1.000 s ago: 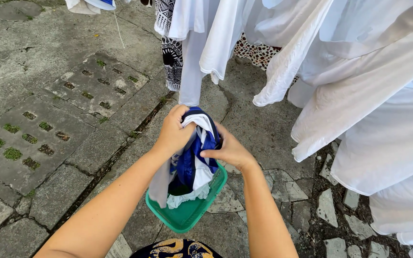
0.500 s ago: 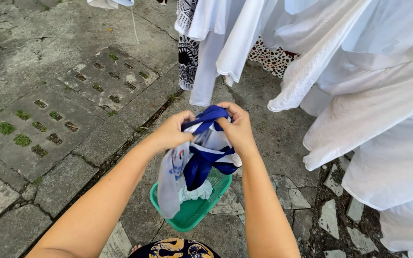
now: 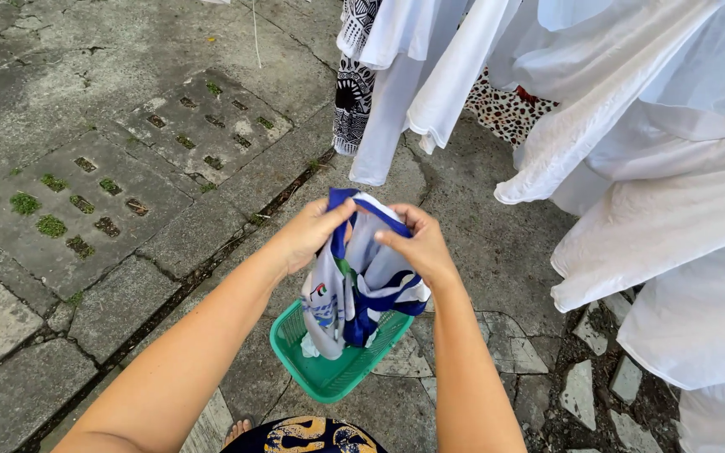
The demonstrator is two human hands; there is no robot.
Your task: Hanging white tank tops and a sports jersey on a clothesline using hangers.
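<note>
A blue and white garment (image 3: 361, 281) hangs bunched between both my hands, above a green plastic basket (image 3: 320, 377) on the ground. My left hand (image 3: 308, 235) grips its upper edge on the left. My right hand (image 3: 417, 243) pinches the same edge on the right. The cloth's lower end drops into the basket, where a bit of white fabric shows.
White garments (image 3: 631, 151) hang close on the right, with a black and white patterned cloth (image 3: 352, 84) and a leopard-print one (image 3: 509, 113) behind. Concrete paving with drain grates (image 3: 94, 184) spreads to the left. Broken stone slabs (image 3: 581, 386) lie at lower right.
Both hands have lifted the garment further out of the basket and are spreading its top edge apart. The view has shifted slightly, so the hanging clothes sit lower and further right.
</note>
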